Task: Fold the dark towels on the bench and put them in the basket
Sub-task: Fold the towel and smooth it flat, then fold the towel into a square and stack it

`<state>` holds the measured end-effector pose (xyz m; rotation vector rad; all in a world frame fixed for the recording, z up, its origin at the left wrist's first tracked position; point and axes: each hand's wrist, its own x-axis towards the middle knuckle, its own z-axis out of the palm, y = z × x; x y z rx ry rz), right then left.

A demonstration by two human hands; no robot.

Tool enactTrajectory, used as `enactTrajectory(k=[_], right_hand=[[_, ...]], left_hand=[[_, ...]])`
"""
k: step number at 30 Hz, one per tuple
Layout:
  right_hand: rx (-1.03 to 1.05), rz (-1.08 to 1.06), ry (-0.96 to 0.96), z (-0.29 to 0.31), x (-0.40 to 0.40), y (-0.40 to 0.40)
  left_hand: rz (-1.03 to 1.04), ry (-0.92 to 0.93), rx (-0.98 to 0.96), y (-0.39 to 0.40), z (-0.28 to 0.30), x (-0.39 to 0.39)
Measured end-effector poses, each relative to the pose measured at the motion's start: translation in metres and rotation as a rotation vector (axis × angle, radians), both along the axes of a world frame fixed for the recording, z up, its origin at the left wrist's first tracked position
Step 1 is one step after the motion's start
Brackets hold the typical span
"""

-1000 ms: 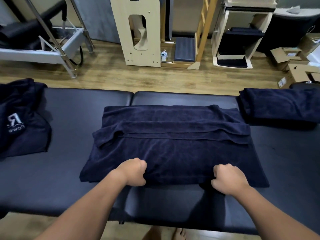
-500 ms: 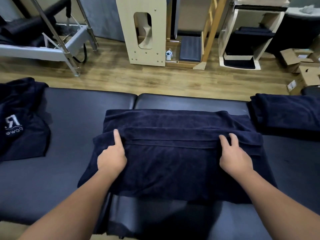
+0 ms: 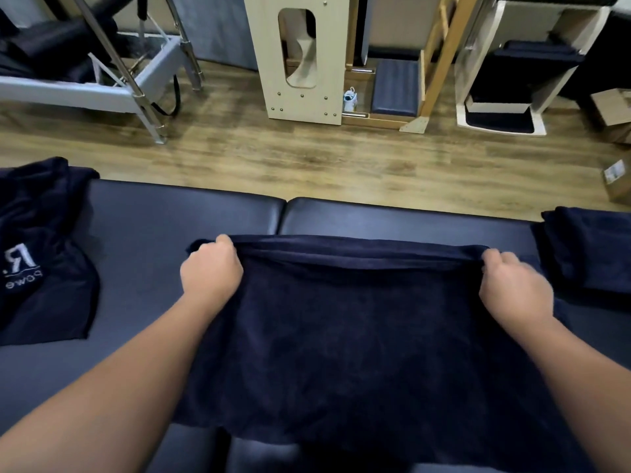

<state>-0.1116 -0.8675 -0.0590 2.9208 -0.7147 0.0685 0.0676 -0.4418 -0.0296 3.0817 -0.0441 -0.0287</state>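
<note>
A dark navy towel lies folded across the middle of the black padded bench. My left hand grips its far left corner, fingers curled over the edge. At the far right corner my right hand grips the same edge. The far edge runs as a straight fold line between both hands. A folded dark towel lies on the bench at the right. A crumpled dark towel with white lettering lies at the left. No basket is in view.
Beyond the bench is wood flooring. A metal-framed exercise machine stands at the back left, a pale wooden unit in the middle and a white shelf unit at the back right. Cardboard boxes sit at the far right.
Both hands moved from the near edge up the towel to its far corners and took hold there. The towel now shows one smooth layer with a straight far fold.
</note>
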Motion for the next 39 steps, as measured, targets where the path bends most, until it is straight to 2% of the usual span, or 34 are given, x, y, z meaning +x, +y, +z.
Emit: enactTrajectory(k=[2, 5, 7, 10, 12, 15, 17, 22, 23, 27, 29, 32, 34, 36, 39], right_hand=[[-0.001, -0.014, 0.003, 0.005, 0.018, -0.007], [0.057, -0.139, 0.069, 0.004, 0.043, -0.01], [0.132, -0.142, 0.127, -0.002, 0.049, -0.003], [0.162, 0.015, 0.258, -0.017, 0.048, 0.009], [0.101, -0.062, 0.25, -0.026, 0.049, 0.013], [0.155, -0.298, 0.167, -0.031, 0.064, 0.016], [0.124, -0.299, 0.077, -0.033, 0.075, 0.016], [0.105, -0.364, -0.035, -0.022, 0.109, 0.025], [0.104, -0.301, -0.02, -0.018, 0.12, 0.04], [0.17, 0.196, 0.132, -0.017, 0.144, 0.114], [0.24, 0.503, 0.184, -0.017, 0.158, 0.172], [0.381, 0.73, 0.178, -0.01, 0.188, 0.251], [0.527, 0.703, 0.218, -0.009, 0.206, 0.294], [0.65, 0.575, 0.255, -0.004, 0.228, 0.322], [0.667, 0.387, 0.309, 0.002, 0.251, 0.34]], left_hand=[[0.009, 0.008, -0.028, -0.01, 0.0, 0.016], [0.053, 0.125, -0.07, -0.025, -0.011, 0.028], [-0.034, 0.192, 0.006, -0.03, -0.021, 0.024], [-0.267, 0.121, 0.108, -0.028, -0.043, 0.014], [-0.373, 0.152, 0.113, -0.026, -0.053, 0.01], [-0.408, 0.214, 0.128, -0.015, -0.059, 0.006], [-0.39, 0.217, 0.124, -0.005, -0.059, 0.001], [-0.292, 0.12, 0.034, 0.03, -0.059, -0.029], [-0.231, 0.092, 0.014, 0.042, -0.06, -0.036], [0.089, 0.204, -0.166, 0.044, -0.045, -0.05], [0.231, 0.227, -0.165, 0.049, -0.035, -0.057], [0.34, 0.373, -0.163, 0.066, -0.032, -0.072], [0.381, 0.458, -0.254, 0.08, -0.035, -0.081], [0.427, 0.501, -0.411, 0.089, -0.035, -0.09], [0.433, 0.487, -0.55, 0.098, -0.031, -0.102]])
